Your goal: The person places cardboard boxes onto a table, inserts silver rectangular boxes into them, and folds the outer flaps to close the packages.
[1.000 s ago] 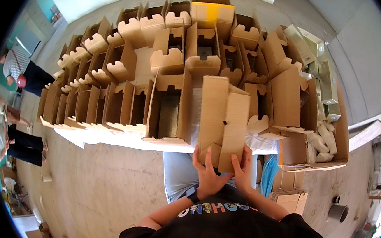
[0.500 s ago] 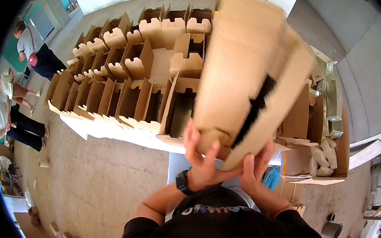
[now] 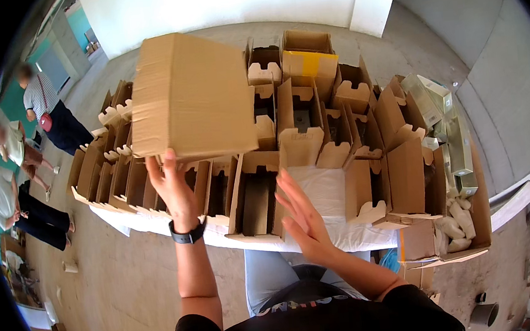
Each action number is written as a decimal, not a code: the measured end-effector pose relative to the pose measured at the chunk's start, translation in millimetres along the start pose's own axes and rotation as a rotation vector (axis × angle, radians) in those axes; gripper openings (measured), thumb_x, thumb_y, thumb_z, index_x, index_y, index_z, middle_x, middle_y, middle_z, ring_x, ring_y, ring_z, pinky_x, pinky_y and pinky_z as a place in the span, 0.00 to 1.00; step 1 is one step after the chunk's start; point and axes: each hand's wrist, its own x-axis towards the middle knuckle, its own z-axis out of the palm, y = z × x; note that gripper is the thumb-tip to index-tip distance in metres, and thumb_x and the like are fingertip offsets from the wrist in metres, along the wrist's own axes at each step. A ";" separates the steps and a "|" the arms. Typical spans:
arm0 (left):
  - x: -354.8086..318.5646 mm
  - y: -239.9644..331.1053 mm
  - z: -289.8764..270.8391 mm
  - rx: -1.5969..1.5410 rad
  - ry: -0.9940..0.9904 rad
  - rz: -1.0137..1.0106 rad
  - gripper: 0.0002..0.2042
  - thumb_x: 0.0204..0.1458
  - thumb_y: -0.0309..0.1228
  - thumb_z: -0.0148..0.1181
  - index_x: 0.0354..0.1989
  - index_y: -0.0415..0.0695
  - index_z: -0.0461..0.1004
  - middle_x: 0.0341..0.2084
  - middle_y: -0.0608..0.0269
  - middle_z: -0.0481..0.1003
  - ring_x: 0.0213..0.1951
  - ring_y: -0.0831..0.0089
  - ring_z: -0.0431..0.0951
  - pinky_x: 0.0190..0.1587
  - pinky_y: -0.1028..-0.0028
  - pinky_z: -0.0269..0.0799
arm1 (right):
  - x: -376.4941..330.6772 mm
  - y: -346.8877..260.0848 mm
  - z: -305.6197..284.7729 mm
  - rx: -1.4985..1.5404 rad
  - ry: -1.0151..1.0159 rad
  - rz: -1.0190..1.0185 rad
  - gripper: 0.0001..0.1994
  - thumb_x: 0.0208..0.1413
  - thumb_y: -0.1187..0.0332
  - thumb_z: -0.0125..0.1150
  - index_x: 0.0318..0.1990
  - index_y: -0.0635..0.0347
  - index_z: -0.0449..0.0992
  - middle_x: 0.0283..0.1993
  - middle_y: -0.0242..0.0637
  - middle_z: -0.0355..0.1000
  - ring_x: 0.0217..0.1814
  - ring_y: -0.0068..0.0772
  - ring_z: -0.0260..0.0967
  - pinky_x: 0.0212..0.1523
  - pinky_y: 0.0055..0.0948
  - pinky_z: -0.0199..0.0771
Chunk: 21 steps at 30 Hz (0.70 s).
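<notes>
A brown cardboard box is held up over the left part of the table, with its plain sides toward me. My left hand, a dark watch on its wrist, grips the lower near edge of this box; some of its fingers are hidden behind the cardboard. My right hand holds nothing. Its fingers are stretched out, nearest to the upright open-topped carton at the table's front edge. Rows of narrow open cartons stand below and left of the raised box.
More cartons stand right of the middle, on a white-covered table. At the right, a large box contains wrapped pieces beside pale metallic-looking cases. Several people stand on the far left floor.
The cardboard box has swung from right of the middle to the left and turned, with my left hand on it. My right hand has let go of it.
</notes>
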 end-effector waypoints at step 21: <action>118.6 -121.0 10.9 0.953 -0.204 0.449 0.37 0.43 0.42 0.72 0.60 0.36 0.64 0.66 0.47 0.48 0.66 0.50 0.52 0.65 0.56 0.55 | -83.3 27.5 -71.0 0.116 0.335 0.275 0.25 0.65 0.70 0.46 0.69 0.61 0.52 0.74 0.45 0.42 0.71 0.50 0.52 0.64 0.46 0.60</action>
